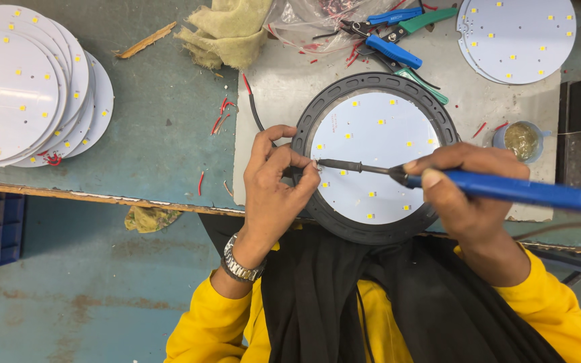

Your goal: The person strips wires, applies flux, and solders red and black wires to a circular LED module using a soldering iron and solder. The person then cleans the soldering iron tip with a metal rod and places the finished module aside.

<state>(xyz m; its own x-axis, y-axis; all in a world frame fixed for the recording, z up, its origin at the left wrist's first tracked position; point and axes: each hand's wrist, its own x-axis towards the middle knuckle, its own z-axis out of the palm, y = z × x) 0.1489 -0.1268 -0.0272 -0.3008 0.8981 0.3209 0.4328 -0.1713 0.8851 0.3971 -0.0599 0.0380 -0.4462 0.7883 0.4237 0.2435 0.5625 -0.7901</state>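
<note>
soldering at the rim of a round led board

the right hand (469,195) has its grip closed around a blue-handled soldering iron (499,190), the dark tip reaching toward nine o'clock to the left edge of the white led board (374,158). that board sits inside a black ring housing (374,87) on the grey mat (270,87) at the near edge of the counter (163,121). the left hand (277,191) pinches narrowly at the same spot, fingertips just beside the iron's tip; what they pinch is too small to tell, though a black wire (255,111) runs up from there toward eleven o'clock.

risks, as i judge them: the fingertips are so near the hot tip that a small slip could burn them. the housing overhangs the counter edge toward six o'clock, so pressure from the iron could tip or shift it. a long dwell might scorch the board.

at ten o'clock lies a stack of led boards (28,87); at one o'clock, blue and green cutters (391,50); at three o'clock, a small tin (520,140).
</note>
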